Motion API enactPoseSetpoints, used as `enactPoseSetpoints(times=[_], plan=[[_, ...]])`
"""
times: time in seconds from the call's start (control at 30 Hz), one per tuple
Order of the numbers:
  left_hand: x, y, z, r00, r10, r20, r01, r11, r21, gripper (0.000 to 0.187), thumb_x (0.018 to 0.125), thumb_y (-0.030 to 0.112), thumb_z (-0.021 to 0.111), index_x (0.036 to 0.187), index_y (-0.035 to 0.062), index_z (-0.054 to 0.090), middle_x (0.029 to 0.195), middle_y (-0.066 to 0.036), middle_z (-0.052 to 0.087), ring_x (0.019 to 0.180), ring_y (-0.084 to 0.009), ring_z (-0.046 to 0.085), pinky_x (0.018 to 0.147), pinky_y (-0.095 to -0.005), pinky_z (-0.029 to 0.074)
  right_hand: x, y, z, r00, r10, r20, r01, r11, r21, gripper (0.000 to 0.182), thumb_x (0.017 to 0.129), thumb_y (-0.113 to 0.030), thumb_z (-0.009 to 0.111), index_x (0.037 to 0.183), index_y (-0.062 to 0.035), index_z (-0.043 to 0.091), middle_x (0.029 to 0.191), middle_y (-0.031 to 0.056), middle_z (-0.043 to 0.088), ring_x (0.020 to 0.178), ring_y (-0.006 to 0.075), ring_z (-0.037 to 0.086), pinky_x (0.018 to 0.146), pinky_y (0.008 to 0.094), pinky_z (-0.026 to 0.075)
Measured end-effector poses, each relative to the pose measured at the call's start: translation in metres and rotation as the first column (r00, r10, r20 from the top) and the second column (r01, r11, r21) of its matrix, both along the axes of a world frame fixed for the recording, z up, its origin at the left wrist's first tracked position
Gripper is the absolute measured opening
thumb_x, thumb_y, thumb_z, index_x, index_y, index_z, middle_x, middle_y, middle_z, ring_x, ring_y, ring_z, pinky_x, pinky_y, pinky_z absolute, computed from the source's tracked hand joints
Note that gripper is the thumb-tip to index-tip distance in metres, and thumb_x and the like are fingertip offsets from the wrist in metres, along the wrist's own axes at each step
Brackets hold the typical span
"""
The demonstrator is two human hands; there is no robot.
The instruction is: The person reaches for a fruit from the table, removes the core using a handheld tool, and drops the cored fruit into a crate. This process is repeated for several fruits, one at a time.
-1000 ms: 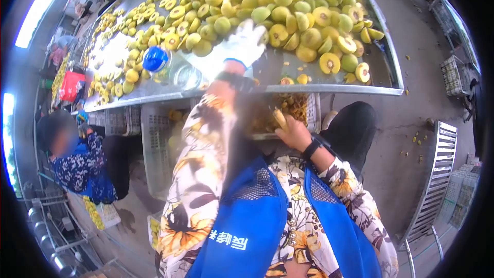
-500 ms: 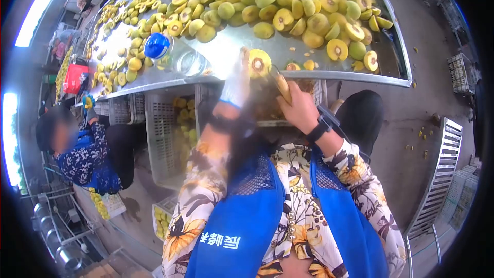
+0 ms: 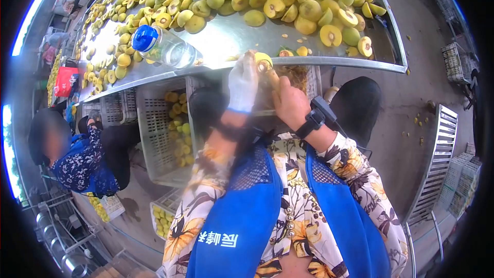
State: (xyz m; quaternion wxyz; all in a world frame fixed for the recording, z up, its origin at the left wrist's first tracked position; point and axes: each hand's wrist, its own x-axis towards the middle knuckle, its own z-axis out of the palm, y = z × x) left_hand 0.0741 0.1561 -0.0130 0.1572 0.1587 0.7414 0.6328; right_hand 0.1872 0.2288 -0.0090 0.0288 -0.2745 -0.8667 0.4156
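Probably light, firm and slick inside, the fruit half [image 3: 264, 57] suits holding by its skin; our left hand [image 3: 243, 86] grips it, our right hand [image 3: 291, 104] a tool [image 3: 274, 77].

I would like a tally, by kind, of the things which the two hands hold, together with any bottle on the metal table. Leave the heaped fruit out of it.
Fruit half, in the gloved left hand: 1
Wooden-handled tool, in the bare right hand: 1
Blue-capped bottle, on the metal table: 1
Total: 3
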Motion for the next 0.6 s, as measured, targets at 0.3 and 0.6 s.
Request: enactPoseSetpoints(times=[0.3,0.6], plan=[[-0.019,-0.005,0.007,0.973,-0.188,0.136,0.211,0.959,-0.189,0.033,0.09,0.027,0.046,0.091,-0.0031,0.06,0.072,-0.01,0.06,0.069,-0.0176,0.055,0.064,-0.0277,0.043,-0.002,0.0,-0.002,0.997,0.068,0.035,-0.064,0.992,-0.105,0.021,0.079,-0.014,0.05,0.09,0.0034,0.043,0.071,0.0296,0.056,0.072,0.0462,0.055,0.063,0.0491,0.044],[-0.033,-0.024,-0.013,0.799,-0.597,0.076,0.599,0.777,-0.193,0.055,0.091,0.044,0.039,0.116,-0.0035,0.049,0.102,-0.009,0.057,0.091,-0.0149,0.053,0.083,-0.0277,0.041,-0.003,0.034,-0.017,0.95,-0.03,-0.31,-0.035,0.979,-0.202,0.04,0.079,-0.026,0.064,0.109,-0.0005,0.053,0.091,0.0115,0.061,0.083,0.0179,0.058,0.076,0.0296,0.045]])
